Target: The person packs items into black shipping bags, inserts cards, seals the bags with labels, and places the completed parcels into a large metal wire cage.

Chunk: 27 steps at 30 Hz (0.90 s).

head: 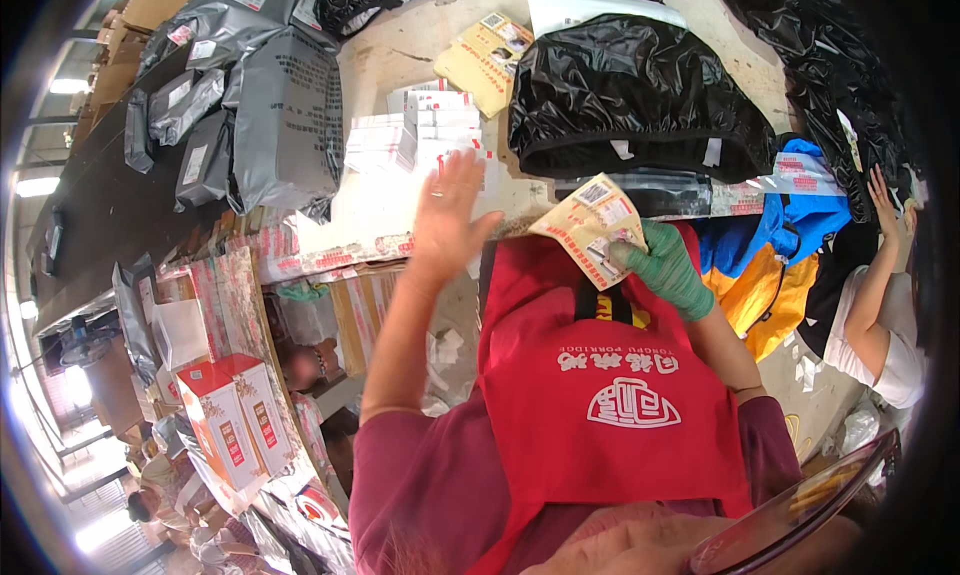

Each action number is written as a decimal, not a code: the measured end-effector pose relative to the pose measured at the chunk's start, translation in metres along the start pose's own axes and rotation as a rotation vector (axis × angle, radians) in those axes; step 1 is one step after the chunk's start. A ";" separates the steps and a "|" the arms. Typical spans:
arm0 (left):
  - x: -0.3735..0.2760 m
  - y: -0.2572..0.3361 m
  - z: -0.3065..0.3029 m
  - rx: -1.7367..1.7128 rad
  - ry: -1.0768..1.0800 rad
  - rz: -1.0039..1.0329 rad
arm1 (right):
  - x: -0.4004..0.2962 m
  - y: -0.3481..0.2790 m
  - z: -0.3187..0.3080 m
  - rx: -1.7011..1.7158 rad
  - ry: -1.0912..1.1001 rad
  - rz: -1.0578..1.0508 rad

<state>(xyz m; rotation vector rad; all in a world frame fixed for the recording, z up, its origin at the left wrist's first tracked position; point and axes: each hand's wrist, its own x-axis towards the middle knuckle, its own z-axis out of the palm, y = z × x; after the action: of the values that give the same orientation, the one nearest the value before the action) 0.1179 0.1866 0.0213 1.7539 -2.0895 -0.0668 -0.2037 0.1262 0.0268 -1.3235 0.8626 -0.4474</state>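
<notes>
My left hand (451, 219) is bare, its fingers extended and the thumb spread, with nothing in it. Its fingertips overlap the near edge of white printed slips (448, 117) on the table; whether they touch is not clear. My right hand (664, 264), in a green glove with the thumb tip bare, grips a yellowish printed card (589, 226) in front of the red apron. A stack of similar cards (484, 65) lies beyond the slips. Past the held card rests a shiny black cover (637, 95) with a gathered edge and small white tags.
Grey plastic parcels (289, 117) stand at the left, beside and on a dark conveyor belt (97, 177). Blue and orange fabric (772, 275) hangs over the table edge at right. A co-worker's hand (885, 204) touches black material (817, 72). Red-and-white boxes (236, 417) sit lower left.
</notes>
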 end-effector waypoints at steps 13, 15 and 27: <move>-0.039 -0.033 0.021 -0.026 0.119 0.053 | 0.005 0.030 0.015 0.145 0.177 -0.039; -0.027 -0.032 0.025 0.067 0.202 0.028 | 0.013 0.026 0.014 -0.062 0.188 -0.163; 0.085 0.065 -0.002 -0.800 -0.055 0.062 | -0.002 0.022 -0.008 0.244 0.174 -0.103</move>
<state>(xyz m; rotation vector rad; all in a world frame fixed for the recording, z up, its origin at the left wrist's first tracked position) 0.0473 0.1197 0.0655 1.1961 -1.7717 -0.8150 -0.2151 0.1274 0.0064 -1.1176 0.8559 -0.7339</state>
